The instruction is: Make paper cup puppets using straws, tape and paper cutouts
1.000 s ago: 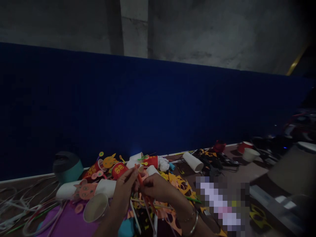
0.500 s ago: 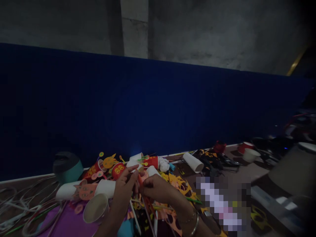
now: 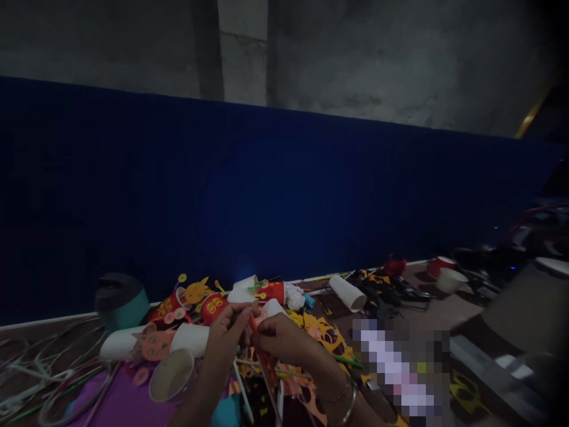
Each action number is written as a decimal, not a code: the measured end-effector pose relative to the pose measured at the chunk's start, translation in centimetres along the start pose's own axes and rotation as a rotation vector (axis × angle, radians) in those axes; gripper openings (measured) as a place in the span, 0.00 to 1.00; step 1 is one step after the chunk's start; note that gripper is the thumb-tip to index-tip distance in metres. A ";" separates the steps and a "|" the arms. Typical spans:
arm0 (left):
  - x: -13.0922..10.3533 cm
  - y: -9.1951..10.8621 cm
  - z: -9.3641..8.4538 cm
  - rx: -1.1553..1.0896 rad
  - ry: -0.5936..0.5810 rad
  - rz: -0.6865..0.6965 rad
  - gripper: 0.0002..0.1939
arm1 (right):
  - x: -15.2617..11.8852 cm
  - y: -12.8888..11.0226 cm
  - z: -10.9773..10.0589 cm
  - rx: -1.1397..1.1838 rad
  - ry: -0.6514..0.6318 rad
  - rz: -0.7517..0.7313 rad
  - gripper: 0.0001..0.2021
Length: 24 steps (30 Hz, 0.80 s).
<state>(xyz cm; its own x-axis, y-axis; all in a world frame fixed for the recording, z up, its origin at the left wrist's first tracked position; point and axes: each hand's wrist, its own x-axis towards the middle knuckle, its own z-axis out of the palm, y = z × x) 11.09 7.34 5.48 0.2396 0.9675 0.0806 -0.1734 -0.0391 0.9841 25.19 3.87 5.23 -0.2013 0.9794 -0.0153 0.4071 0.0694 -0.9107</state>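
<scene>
My left hand [image 3: 229,331] and my right hand [image 3: 281,339] meet close together over the cluttered table. The fingers of both are pinched on a thin orange strip [image 3: 253,324], which slants between them; its material is hard to tell in the dim light. A small tan tip [image 3: 255,305] shows above my left fingertips. Just behind my hands are a red paper cup [image 3: 213,308] with gold print and white paper cups [image 3: 242,293]. Under them lie orange and yellow paper cut-outs [image 3: 326,332] and several thin sticks [image 3: 242,388]. A bracelet circles my right wrist.
A teal and black rounded object [image 3: 122,302] stands at the left, near tangled white cords [image 3: 31,379]. A purple sheet [image 3: 128,397] lies beneath an open paper cup [image 3: 172,375]. White rolls, bowls and black items extend rightward. A blue panel [image 3: 275,190] rises behind the table.
My hands stay pinched on the orange strip, with only a slight shift of the right hand and wrist. The things on the table have not moved.
</scene>
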 end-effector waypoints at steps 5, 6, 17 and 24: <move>-0.4 0.5 0.1 -0.090 -0.034 -0.040 0.23 | 0.3 0.3 0.1 0.035 0.047 0.021 0.09; -0.5 0.7 0.1 -0.097 -0.043 -0.057 0.24 | 0.4 0.2 0.1 0.056 0.058 0.013 0.10; 0.2 0.1 -0.5 -0.020 -0.105 -0.105 0.19 | 0.3 -0.5 0.0 0.160 0.045 0.043 0.12; -0.1 0.7 -0.3 -0.018 -0.117 -0.086 0.17 | 0.6 0.0 0.1 0.169 0.057 0.027 0.15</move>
<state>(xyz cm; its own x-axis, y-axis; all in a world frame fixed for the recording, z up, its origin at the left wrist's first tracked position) 10.71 7.31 6.10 0.3638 0.9313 0.0156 -0.1648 0.0479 0.9852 24.96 4.44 5.12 -0.1396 0.9900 -0.0221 0.2551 0.0144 -0.9668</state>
